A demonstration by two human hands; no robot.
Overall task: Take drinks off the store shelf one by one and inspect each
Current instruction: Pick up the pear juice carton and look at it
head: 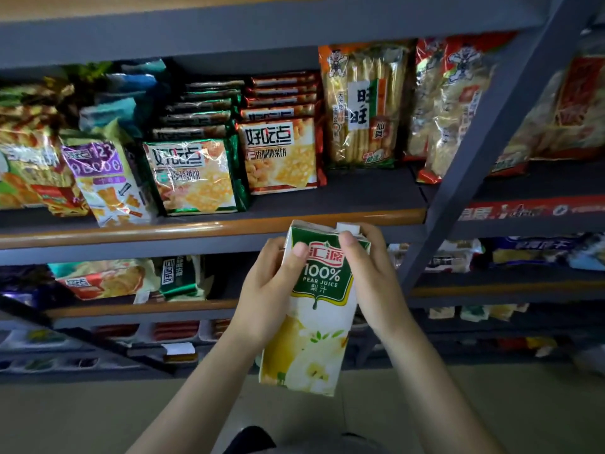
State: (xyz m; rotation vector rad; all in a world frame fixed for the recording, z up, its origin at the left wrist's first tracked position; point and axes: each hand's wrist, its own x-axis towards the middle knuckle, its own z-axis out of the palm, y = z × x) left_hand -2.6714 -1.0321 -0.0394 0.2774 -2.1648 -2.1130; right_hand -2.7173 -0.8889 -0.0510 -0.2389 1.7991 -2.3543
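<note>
Grey store shelving (pixel 209 239) with orange edge trim carries cracker packets (pixel 196 176) and rice-cracker bags (pixel 361 106) above a tan floor. A pear juice carton (pixel 314 309) is held up before the shelves, clear of them, tilted slightly. The left hand (pixel 271 290) grips its left side, thumb across the front; the right hand (pixel 373 276) grips its right side and top. The lower shelves are dim and blurred.

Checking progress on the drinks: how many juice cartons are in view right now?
1. The pear juice carton is gripped by the left hand and right hand, before the shelf. Others may be hidden.
</note>
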